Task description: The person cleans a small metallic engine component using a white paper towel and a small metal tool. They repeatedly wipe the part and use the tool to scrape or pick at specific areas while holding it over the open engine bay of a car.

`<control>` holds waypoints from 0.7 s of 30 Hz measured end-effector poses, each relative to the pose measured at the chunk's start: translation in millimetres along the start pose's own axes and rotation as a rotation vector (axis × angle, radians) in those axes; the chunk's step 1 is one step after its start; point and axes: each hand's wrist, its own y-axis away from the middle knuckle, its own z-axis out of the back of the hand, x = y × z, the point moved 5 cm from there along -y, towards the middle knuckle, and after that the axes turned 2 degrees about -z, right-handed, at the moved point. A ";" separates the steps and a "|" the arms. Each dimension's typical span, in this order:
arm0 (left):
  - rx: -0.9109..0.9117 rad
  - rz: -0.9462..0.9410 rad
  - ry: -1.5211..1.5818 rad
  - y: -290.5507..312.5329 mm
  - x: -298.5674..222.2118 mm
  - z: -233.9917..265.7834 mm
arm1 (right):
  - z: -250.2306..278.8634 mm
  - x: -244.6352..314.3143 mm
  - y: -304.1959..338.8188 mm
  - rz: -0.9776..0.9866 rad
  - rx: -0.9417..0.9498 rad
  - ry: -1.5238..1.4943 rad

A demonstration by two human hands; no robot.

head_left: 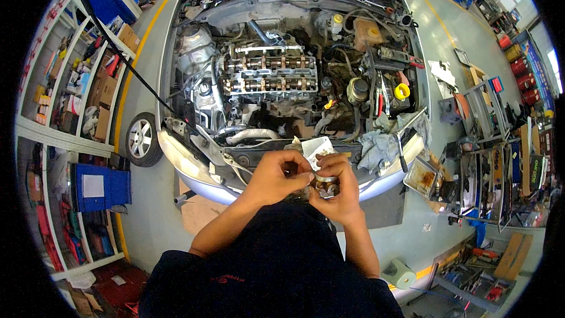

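Note:
In front of my body, over the front edge of a car's open engine bay, my two hands meet. My right hand (337, 191) is closed round a small, round metal part (325, 187) with a shiny rim and brownish sides; its exact kind is unclear. My left hand (278, 178) is closed, its thumb and fingertips pinched together at the part's left side. Whatever lies between those fingertips is hidden. Just beyond the fingers sits a white tray or sheet (318, 146) with small dark bits on it. Farther off is the engine's cylinder head (271, 75), its camshafts exposed.
Grey rags (378, 150) lie on the bay's right front edge. A yellow round cap (402, 91) and tools stand at the bay's right. Shelves (65, 129) and a wheel (142, 139) are on the left. Carts (485, 109) and a dirty tray (420, 175) are on the right.

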 end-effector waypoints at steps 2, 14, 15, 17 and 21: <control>0.007 0.016 0.004 -1.6 4.0 0.3 | 1.1 2.7 -1.7 0.004 0.011 0.007; -0.082 -0.071 -0.043 -2.4 6.8 1.2 | 0.4 -1.7 -1.3 -0.019 0.027 -0.028; -0.078 -0.080 -0.063 -2.3 6.5 1.3 | 0.7 -2.3 -1.9 -0.033 0.020 -0.034; -0.071 -0.097 -0.104 -1.7 5.8 2.9 | 0.9 -3.3 -2.3 -0.035 0.023 -0.034; -0.032 -0.154 -0.247 -1.4 -7.1 3.7 | 0.8 -8.4 -0.1 -0.036 0.015 -0.039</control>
